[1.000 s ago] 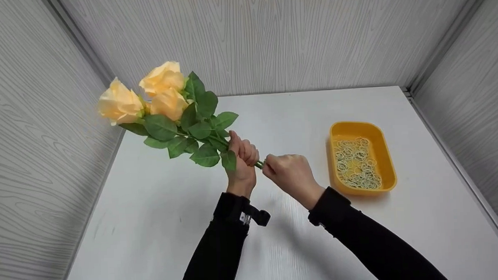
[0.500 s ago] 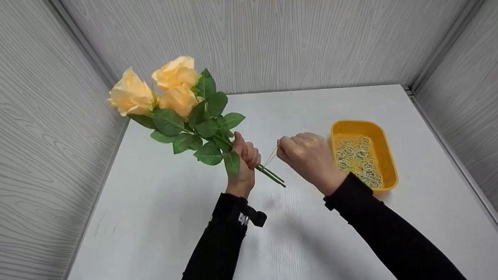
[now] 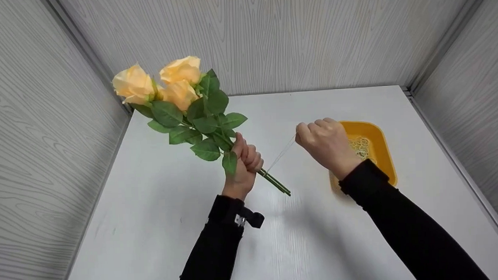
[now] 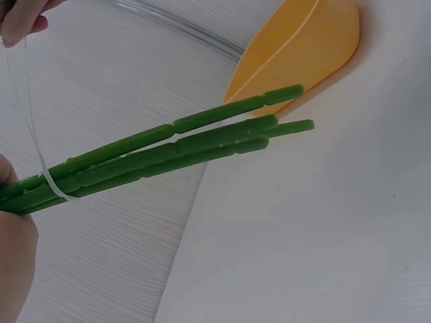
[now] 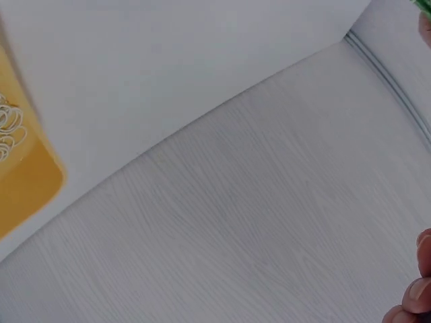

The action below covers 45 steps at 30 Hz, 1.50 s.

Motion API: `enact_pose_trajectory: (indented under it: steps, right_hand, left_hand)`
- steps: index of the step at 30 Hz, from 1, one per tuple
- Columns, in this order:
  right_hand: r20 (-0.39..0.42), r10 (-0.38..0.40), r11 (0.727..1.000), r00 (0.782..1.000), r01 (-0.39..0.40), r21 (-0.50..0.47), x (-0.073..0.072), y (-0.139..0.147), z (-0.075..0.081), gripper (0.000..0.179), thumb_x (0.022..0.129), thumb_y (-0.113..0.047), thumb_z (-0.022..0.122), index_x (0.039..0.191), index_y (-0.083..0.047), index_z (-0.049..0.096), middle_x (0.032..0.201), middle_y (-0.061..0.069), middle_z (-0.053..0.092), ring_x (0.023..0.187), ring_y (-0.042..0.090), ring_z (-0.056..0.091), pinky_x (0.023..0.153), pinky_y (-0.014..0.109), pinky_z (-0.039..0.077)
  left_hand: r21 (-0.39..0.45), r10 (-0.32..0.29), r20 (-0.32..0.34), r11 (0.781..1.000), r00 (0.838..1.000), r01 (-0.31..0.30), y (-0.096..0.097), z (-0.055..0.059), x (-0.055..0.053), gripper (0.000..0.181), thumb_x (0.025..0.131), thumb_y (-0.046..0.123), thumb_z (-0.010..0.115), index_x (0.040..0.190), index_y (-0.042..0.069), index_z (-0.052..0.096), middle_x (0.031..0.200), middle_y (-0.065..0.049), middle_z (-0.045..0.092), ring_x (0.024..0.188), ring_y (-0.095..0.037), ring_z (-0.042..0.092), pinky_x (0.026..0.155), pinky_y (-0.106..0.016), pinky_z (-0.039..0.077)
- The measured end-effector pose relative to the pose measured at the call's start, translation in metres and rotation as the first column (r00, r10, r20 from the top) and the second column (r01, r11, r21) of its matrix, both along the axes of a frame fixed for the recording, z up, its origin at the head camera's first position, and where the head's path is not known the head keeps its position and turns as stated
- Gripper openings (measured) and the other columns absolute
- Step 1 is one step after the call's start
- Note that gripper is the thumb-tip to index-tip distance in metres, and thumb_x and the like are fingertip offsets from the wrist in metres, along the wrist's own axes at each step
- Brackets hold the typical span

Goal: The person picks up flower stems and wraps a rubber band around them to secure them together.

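In the head view my left hand [image 3: 242, 173] grips a bunch of peach roses [image 3: 137, 84] by its green stems [image 3: 277, 183], blooms tilted up to the left. A thin pale rubber band [image 3: 281, 154] runs stretched from the stems to my right hand [image 3: 324, 145], whose curled fingers pinch its far end. The left wrist view shows the band's loop [image 4: 50, 182] around the stems just beyond my left hand. Several cut stem ends [image 4: 283, 94] stick out free. My right fingertips [image 5: 419, 291] show at the right wrist view's edge.
A yellow tray [image 3: 388, 168] of loose rubber bands [image 3: 360, 146] stands on the white table [image 3: 310, 237] at the right, partly behind my right hand and wrist. Grey wood-grain panels [image 3: 245, 40] enclose the back and both sides.
My right hand has moved from the stems up and to the right, stretching the rubber band. The stem ends have come into view. The roses have shifted slightly right and up.
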State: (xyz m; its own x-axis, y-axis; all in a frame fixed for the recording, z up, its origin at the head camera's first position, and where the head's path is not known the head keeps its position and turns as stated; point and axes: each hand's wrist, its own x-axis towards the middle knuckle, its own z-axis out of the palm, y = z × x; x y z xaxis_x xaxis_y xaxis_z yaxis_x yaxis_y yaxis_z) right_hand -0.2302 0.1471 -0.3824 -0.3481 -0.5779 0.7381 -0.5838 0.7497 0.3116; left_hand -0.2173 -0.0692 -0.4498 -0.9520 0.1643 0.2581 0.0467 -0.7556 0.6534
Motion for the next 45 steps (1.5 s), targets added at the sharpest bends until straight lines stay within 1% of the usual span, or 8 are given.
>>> enact_pose_trajectory:
  steps: [8, 18, 24, 31, 36, 39, 42, 45]
  right_hand:
    - [0.096, -0.089, 0.996, 0.991, 0.088, 0.017, -0.008, 0.009, -0.003, 0.036, 0.091, 0.005, 0.062, 0.065, -0.008, 0.040, 0.053, 0.000, 0.026, 0.045, 0.014, 0.022, 0.041, 0.029, 0.021]
    - [0.219, -0.068, 0.991, 0.973, 0.092, -0.102, -0.015, 0.015, -0.019, 0.035, 0.098, -0.004, 0.063, 0.068, -0.007, 0.044, 0.054, -0.002, 0.026, 0.044, 0.017, 0.029, 0.042, 0.032, 0.023]
    - [0.311, -0.061, 0.986, 0.948, 0.106, -0.129, -0.017, 0.013, -0.034, 0.030, 0.099, -0.005, 0.064, 0.073, -0.006, 0.048, 0.053, 0.000, 0.033, 0.044, 0.021, 0.039, 0.042, 0.033, 0.027]
    - [0.426, -0.042, 0.978, 0.904, 0.124, -0.166, -0.017, 0.011, -0.053, 0.029, 0.101, -0.007, 0.061, 0.075, -0.008, 0.047, 0.055, -0.001, 0.032, 0.045, 0.020, 0.037, 0.047, 0.031, 0.021]
    - [0.457, -0.006, 0.974, 0.889, 0.110, -0.200, -0.017, 0.006, -0.065, 0.030, 0.101, -0.007, 0.061, 0.074, -0.008, 0.046, 0.055, -0.002, 0.030, 0.044, 0.020, 0.036, 0.048, 0.031, 0.020]
    - [0.516, 0.024, 0.970, 0.856, 0.105, -0.219, -0.016, 0.001, -0.071, 0.030, 0.101, -0.007, 0.061, 0.074, -0.008, 0.047, 0.056, -0.004, 0.030, 0.045, 0.018, 0.036, 0.048, 0.031, 0.022]
    - [0.597, 0.056, 0.962, 0.800, 0.117, -0.248, -0.013, -0.004, -0.076, 0.030, 0.102, -0.009, 0.059, 0.074, -0.009, 0.048, 0.058, -0.005, 0.031, 0.049, 0.017, 0.036, 0.050, 0.031, 0.025]
    - [0.664, 0.080, 0.951, 0.744, 0.144, -0.275, -0.010, -0.008, -0.082, 0.031, 0.103, -0.009, 0.058, 0.074, -0.010, 0.048, 0.058, -0.005, 0.035, 0.050, 0.016, 0.038, 0.051, 0.032, 0.027]
  left_hand:
    - [0.002, -0.130, -0.024, 0.992, 0.991, 0.130, -0.003, 0.006, 0.002, 0.057, 0.109, 0.044, 0.047, 0.062, 0.018, 0.027, 0.053, 0.008, 0.023, 0.042, -0.006, 0.017, 0.044, -0.026, 0.010]
    - [0.090, -0.246, -0.026, 0.965, 0.969, 0.247, -0.006, 0.013, 0.005, 0.059, 0.108, 0.046, 0.045, 0.062, 0.017, 0.023, 0.053, 0.008, 0.022, 0.042, -0.006, 0.017, 0.043, -0.023, 0.010]
    - [0.148, -0.286, -0.014, 0.947, 0.958, 0.285, -0.006, 0.014, 0.007, 0.060, 0.106, 0.048, 0.049, 0.063, 0.017, 0.021, 0.053, 0.008, 0.021, 0.042, -0.005, 0.017, 0.043, -0.022, 0.009]
    - [0.236, -0.357, 0.001, 0.908, 0.934, 0.347, -0.003, 0.015, 0.009, 0.062, 0.103, 0.050, 0.054, 0.063, 0.016, 0.021, 0.054, 0.008, 0.021, 0.042, -0.005, 0.017, 0.044, -0.021, 0.011]
    - [0.331, -0.412, -0.023, 0.857, 0.911, 0.396, -0.001, 0.019, 0.010, 0.062, 0.103, 0.048, 0.055, 0.063, 0.017, 0.020, 0.054, 0.007, 0.020, 0.042, -0.005, 0.016, 0.043, -0.020, 0.011]
    - [0.397, -0.443, -0.038, 0.816, 0.896, 0.420, 0.000, 0.020, 0.010, 0.062, 0.103, 0.046, 0.056, 0.063, 0.017, 0.020, 0.054, 0.007, 0.019, 0.042, -0.005, 0.015, 0.042, -0.020, 0.011]
    - [0.457, -0.459, -0.051, 0.779, 0.887, 0.429, 0.000, 0.020, 0.010, 0.061, 0.103, 0.045, 0.057, 0.063, 0.017, 0.019, 0.054, 0.006, 0.017, 0.042, -0.006, 0.014, 0.042, -0.020, 0.010]
    - [0.504, -0.454, -0.057, 0.756, 0.889, 0.418, 0.000, 0.018, 0.009, 0.061, 0.103, 0.043, 0.057, 0.063, 0.017, 0.019, 0.054, 0.006, 0.017, 0.042, -0.006, 0.013, 0.043, -0.020, 0.010]
